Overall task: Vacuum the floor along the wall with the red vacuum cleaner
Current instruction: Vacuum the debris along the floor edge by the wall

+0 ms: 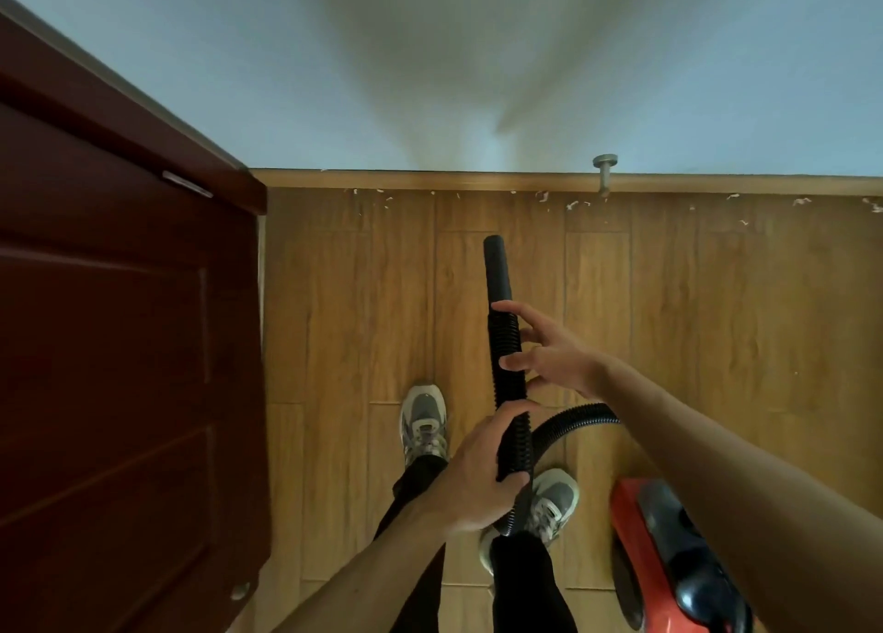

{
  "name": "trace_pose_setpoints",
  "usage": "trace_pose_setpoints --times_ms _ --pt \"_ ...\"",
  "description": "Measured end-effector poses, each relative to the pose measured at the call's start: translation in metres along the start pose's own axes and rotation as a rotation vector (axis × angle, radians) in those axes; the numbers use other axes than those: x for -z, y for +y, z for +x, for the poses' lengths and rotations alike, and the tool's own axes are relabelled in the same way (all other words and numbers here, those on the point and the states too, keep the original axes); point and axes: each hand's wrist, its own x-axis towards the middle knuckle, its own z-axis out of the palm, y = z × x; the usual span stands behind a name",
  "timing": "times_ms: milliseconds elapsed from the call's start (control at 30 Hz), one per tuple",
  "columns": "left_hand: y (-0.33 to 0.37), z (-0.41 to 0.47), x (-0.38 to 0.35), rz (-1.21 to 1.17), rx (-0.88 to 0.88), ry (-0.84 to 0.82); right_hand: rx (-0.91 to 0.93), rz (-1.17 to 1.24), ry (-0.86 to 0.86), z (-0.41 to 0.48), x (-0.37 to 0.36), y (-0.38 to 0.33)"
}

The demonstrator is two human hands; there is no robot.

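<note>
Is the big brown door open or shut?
Open. The door juts out from the wall, its edge facing the floor.

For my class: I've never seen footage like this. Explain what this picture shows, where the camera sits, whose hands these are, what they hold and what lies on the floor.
There is no machine here: a person wears one wide-angle camera on the head, looking down, so the arms and shoes are their own. The left hand grips the black ribbed hose of the red vacuum cleaner, which sits on the wooden floor beside the right foot. The right hand is open, its fingers touching the hose higher up. The hose's smooth nozzle points towards the wall, short of the baseboard. Small pale scraps lie scattered along it. A dark red door stands at left, a metal doorstop near the baseboard.
</note>
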Motion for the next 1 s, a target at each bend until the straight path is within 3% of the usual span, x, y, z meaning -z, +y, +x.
trace_pose_setpoints --times_ms 133,333,733,1000 --pt "-0.002 0.01 0.007 -0.099 0.034 0.005 -0.008 -0.062 0.035 0.014 -0.009 -0.01" --pt "-0.002 0.03 -0.009 -0.205 0.099 -0.032 0.013 -0.102 0.237 0.013 -0.004 0.015" --pt "0.01 0.049 -0.095 -0.184 0.248 -0.122 0.011 0.208 0.346 -0.037 0.039 0.111" --pt "0.029 0.054 -0.177 0.018 0.234 -0.178 -0.032 0.522 0.591 -0.102 0.047 0.223"
